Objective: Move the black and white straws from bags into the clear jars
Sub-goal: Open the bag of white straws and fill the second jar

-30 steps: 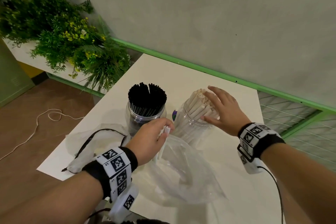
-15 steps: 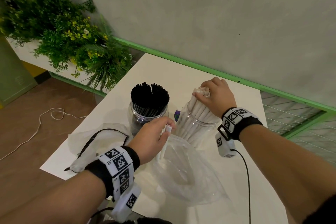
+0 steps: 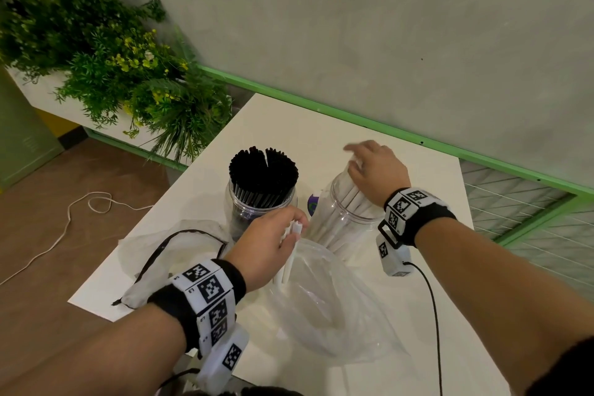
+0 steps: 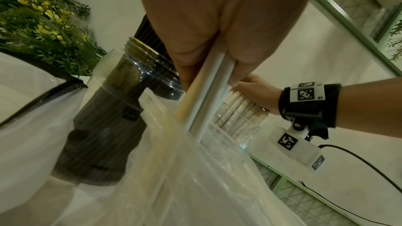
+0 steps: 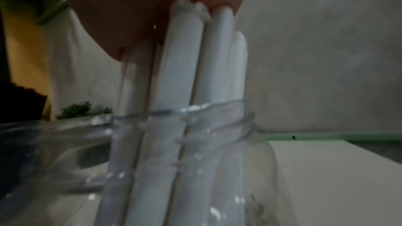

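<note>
Nearest the viewer, the left forearm crosses the worktop [image 3: 450, 325] edge, its wrist wrapped in a black band with printed marker squares [image 3: 205, 286]. The left hand [image 3: 266, 247] is curled, thumb and fingers pinching a few white straws [image 3: 291, 254] near their upper ends; the straws slant downward into the mouth of a crumpled clear bag [image 3: 334, 309] lying on the worktop just in front of the jars. In the left wrist view the held straws [image 4: 204, 97] emerge between the fingers [image 4: 189, 44] and their lower ends are blurred inside the bag [image 4: 195, 186]. A second, flattened bag with a black edge strip [image 3: 167, 251] lies left of the hand.

Behind the bags stand two clear jars side by side, close but apart. The left jar [image 3: 257, 206] is packed with upright black straws [image 3: 263, 170] that rise above its rim. The right jar [image 3: 347, 222] holds leaning white straws [image 3: 344, 212]. The right arm reaches in from the right, wrist banded likewise; the right hand [image 3: 376, 170] lies palm-down on the tops of these straws, fingers loosely extended and motion-blurred. The right wrist view shows the straw tips [image 5: 187, 44] touching the underside of the hand [image 5: 141, 6] above the threaded jar rim [image 5: 217, 119].

Beyond the worktop are green foliage [image 3: 106, 58] with yellow flowers, a green rail and a grey wall
</note>
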`<move>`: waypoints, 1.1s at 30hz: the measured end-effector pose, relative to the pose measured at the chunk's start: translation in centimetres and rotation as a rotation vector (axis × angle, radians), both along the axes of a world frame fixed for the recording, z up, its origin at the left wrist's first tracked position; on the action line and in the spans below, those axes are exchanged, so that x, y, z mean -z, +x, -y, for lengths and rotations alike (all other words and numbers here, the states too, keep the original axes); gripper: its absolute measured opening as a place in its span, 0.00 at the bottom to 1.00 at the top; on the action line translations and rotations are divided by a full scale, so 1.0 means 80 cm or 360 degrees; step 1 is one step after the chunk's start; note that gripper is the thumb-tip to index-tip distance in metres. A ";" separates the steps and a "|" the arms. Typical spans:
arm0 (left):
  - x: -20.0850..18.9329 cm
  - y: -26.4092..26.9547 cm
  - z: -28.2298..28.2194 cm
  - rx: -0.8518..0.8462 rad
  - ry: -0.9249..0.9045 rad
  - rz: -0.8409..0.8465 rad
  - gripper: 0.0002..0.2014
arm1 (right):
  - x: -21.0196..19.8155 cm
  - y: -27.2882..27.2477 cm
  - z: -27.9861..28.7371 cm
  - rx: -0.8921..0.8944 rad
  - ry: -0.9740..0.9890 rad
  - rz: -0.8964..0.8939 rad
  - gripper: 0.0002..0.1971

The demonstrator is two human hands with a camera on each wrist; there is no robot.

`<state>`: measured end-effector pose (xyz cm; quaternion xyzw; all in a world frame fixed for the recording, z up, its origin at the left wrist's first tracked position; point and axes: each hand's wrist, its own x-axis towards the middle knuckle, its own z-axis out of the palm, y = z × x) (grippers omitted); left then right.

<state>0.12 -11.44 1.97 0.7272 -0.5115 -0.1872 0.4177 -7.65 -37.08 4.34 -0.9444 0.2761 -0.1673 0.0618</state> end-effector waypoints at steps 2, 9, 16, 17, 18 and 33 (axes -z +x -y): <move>0.000 0.000 0.000 0.0008 -0.0008 0.0007 0.06 | 0.002 0.002 0.001 0.0046 -0.0069 -0.0136 0.13; 0.000 0.001 0.000 0.0000 -0.0004 -0.0020 0.06 | -0.001 -0.010 0.000 -0.0319 -0.0084 0.0077 0.18; -0.003 -0.002 0.003 0.0004 -0.0003 -0.0009 0.07 | 0.006 -0.008 -0.004 -0.0022 -0.0241 -0.0336 0.17; -0.003 -0.002 0.003 0.0004 -0.0003 -0.0003 0.07 | 0.008 -0.006 -0.004 -0.0007 -0.0247 -0.0332 0.17; -0.004 -0.002 0.003 0.0005 -0.0006 0.0001 0.07 | 0.009 -0.006 -0.005 -0.0002 -0.0246 -0.0301 0.16; 0.001 0.000 0.000 -0.0020 0.0016 0.0015 0.08 | 0.009 -0.008 -0.004 0.0075 -0.0006 -0.0094 0.19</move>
